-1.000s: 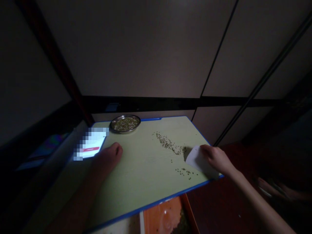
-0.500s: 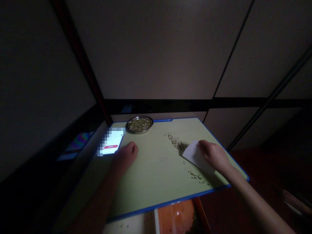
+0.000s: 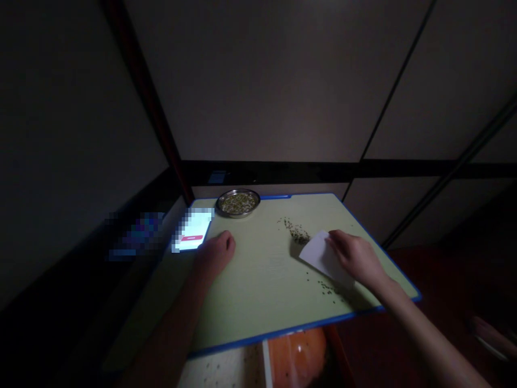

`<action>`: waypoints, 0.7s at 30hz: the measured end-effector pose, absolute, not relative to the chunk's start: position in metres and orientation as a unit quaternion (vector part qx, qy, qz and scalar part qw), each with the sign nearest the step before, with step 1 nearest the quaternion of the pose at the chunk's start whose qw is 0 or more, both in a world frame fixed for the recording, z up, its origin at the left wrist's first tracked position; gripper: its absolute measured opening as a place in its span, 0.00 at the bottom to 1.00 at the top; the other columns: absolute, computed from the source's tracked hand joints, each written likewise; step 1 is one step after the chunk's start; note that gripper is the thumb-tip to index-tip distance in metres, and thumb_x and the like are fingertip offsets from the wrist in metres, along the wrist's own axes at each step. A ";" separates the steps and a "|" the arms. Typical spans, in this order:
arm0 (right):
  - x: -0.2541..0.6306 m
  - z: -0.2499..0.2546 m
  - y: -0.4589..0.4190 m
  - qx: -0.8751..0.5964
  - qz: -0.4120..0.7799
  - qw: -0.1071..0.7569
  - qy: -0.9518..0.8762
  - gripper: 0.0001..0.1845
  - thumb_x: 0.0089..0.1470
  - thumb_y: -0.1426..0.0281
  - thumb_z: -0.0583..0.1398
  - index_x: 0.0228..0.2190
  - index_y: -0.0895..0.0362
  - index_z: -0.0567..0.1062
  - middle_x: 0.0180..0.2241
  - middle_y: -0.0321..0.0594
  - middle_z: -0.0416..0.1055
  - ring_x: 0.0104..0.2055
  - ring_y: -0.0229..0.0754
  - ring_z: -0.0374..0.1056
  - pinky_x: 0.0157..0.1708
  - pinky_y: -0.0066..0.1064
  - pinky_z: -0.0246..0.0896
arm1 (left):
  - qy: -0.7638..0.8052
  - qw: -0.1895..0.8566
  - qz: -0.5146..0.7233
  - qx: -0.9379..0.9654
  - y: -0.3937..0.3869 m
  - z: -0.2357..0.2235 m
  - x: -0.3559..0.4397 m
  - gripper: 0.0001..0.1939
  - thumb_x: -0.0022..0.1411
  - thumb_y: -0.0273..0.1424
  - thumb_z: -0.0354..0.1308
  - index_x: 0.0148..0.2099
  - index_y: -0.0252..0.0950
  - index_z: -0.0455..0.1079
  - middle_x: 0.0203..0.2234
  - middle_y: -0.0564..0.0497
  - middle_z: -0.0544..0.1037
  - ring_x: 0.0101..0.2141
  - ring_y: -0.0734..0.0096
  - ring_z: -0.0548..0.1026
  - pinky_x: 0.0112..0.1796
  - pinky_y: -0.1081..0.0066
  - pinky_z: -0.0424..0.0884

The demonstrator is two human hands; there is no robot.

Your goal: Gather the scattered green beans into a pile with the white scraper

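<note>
My right hand point(image 3: 355, 257) grips a piece of white card or stiff paper point(image 3: 323, 256), tilted over the pale green tabletop point(image 3: 258, 296). Just beyond the card's left edge lies a streak of small dark grains point(image 3: 297, 233), which look like beans or seeds. A few more grains point(image 3: 329, 288) are scattered nearer the front, partly in the card's shadow. My left hand point(image 3: 220, 249) rests on the tabletop as a closed fist, with no object showing in it. Beside it on the left is a lit screen point(image 3: 194, 231), partly blurred out.
A round metal dish point(image 3: 238, 203) of greenish grains stands at the back left. Blue trim point(image 3: 299, 330) edges the table. Below the front edge is an orange container point(image 3: 297, 358) beside a pale surface dotted with grains. A foot point(image 3: 493, 337) shows at the right.
The card in my right hand has moved leftward across the tabletop, against the streak of grains, which is now shorter. My left fist stays in place while the view shifts.
</note>
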State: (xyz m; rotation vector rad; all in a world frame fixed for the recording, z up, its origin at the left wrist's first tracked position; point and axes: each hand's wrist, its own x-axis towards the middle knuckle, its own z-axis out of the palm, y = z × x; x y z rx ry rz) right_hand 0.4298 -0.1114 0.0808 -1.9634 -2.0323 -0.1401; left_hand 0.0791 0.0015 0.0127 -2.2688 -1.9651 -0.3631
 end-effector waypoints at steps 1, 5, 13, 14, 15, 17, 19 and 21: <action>0.440 0.082 -0.116 -0.702 -0.052 0.167 -0.691 0.18 0.63 0.59 0.48 0.43 0.53 0.74 0.36 0.44 0.78 0.37 0.47 0.74 0.31 0.31 0.55 | -0.649 0.057 -0.118 -0.749 0.002 0.012 0.079 0.18 0.67 0.38 0.40 0.40 0.40 0.70 0.26 0.48 0.76 0.28 0.65 0.72 0.27 0.69 0.53; 0.480 0.076 -0.140 -0.764 -0.066 0.164 -0.620 0.21 0.63 0.56 0.48 0.43 0.53 0.75 0.37 0.46 0.79 0.37 0.50 0.74 0.31 0.32 0.57 | -0.645 0.054 -0.127 -0.752 0.004 0.011 0.077 0.17 0.67 0.38 0.40 0.40 0.41 0.70 0.26 0.48 0.76 0.28 0.65 0.72 0.27 0.70 0.52; 0.480 0.043 -0.157 -0.813 -0.068 0.151 -0.558 0.25 0.64 0.53 0.46 0.46 0.53 0.75 0.37 0.47 0.79 0.37 0.50 0.74 0.29 0.32 0.57 | -0.648 0.047 -0.123 -0.750 0.006 0.011 0.077 0.18 0.67 0.39 0.39 0.39 0.41 0.69 0.27 0.49 0.76 0.28 0.66 0.72 0.26 0.71 0.53; 0.476 0.043 -0.155 -0.810 -0.069 0.153 -0.562 0.25 0.64 0.53 0.46 0.45 0.53 0.75 0.36 0.47 0.79 0.37 0.50 0.74 0.29 0.32 0.57 | -0.647 0.047 -0.122 -0.752 0.006 0.011 0.076 0.17 0.67 0.39 0.39 0.39 0.41 0.69 0.27 0.49 0.76 0.28 0.66 0.72 0.26 0.71 0.52; 0.472 0.043 -0.152 -0.806 -0.069 0.156 -0.567 0.25 0.64 0.53 0.46 0.45 0.53 0.75 0.36 0.48 0.79 0.36 0.50 0.74 0.29 0.32 0.57 | -0.646 0.047 -0.121 -0.752 0.007 0.010 0.076 0.17 0.67 0.39 0.40 0.39 0.41 0.68 0.27 0.49 0.76 0.28 0.66 0.72 0.26 0.71 0.52; 0.468 0.045 -0.145 -0.797 -0.072 0.167 -0.576 0.26 0.64 0.53 0.46 0.44 0.54 0.76 0.36 0.48 0.79 0.36 0.50 0.74 0.29 0.32 0.56 | -0.646 0.050 -0.118 -0.752 0.007 0.010 0.076 0.17 0.67 0.39 0.40 0.39 0.41 0.68 0.26 0.49 0.75 0.28 0.66 0.72 0.26 0.71 0.51; 0.465 0.045 -0.140 -0.798 -0.078 0.182 -0.569 0.25 0.64 0.54 0.47 0.44 0.54 0.76 0.35 0.47 0.79 0.35 0.49 0.74 0.29 0.31 0.54 | -0.648 0.054 -0.119 -0.751 0.007 0.010 0.076 0.17 0.67 0.39 0.39 0.39 0.41 0.68 0.26 0.50 0.75 0.27 0.66 0.72 0.26 0.71 0.51; 0.462 0.044 -0.136 -0.803 -0.087 0.200 -0.555 0.23 0.63 0.54 0.48 0.44 0.53 0.76 0.35 0.47 0.79 0.34 0.49 0.73 0.28 0.31 0.53 | -0.647 0.051 -0.121 -0.751 0.007 0.009 0.076 0.17 0.67 0.39 0.40 0.38 0.41 0.67 0.25 0.50 0.75 0.27 0.67 0.71 0.26 0.71 0.51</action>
